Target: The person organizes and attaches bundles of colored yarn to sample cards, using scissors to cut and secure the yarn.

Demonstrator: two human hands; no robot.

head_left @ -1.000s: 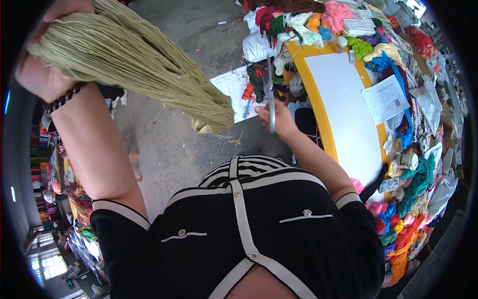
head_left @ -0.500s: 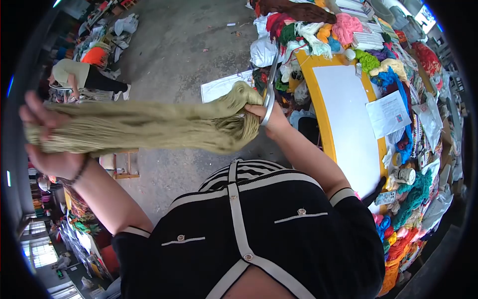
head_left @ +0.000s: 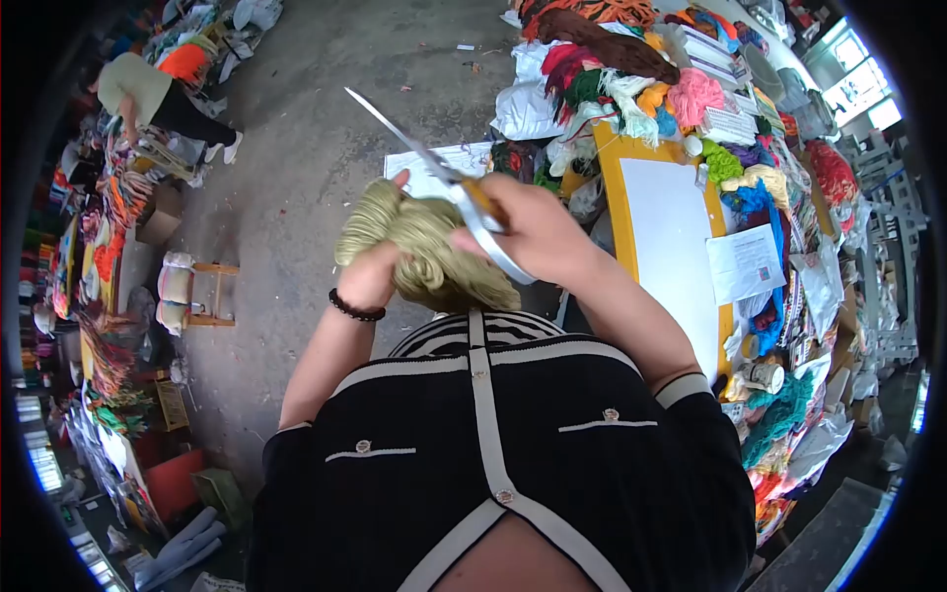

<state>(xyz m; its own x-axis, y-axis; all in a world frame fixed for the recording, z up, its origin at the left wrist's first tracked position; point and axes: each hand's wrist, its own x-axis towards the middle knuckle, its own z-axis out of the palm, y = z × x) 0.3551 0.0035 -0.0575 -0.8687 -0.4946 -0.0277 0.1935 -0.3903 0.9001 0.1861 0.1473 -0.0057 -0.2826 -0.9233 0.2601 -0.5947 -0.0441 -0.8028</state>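
Observation:
In front of my chest, my left hand (head_left: 367, 278) is closed round a hank of olive-green yarn (head_left: 439, 247), which is bunched and folded over on itself. My right hand (head_left: 541, 235) grips a pair of scissors (head_left: 480, 219) by the handles. The blades point up and to the left, past the top of the yarn, and look pressed together. Part of the scissors' grip is hidden by my fingers, which are right at the yarn's edge.
To my right stands a yellow-edged table (head_left: 631, 237) with a white top and a printed sheet (head_left: 747, 263). Piles of coloured yarn (head_left: 695, 96) lie around it. A person (head_left: 148, 99) bends over goods at the far left. A small wooden stool (head_left: 212, 294) stands on the floor.
The hank was stretched wide between both hands; now it is gathered up short in my left hand, which came in to the right. The scissors have swung round to point up-left.

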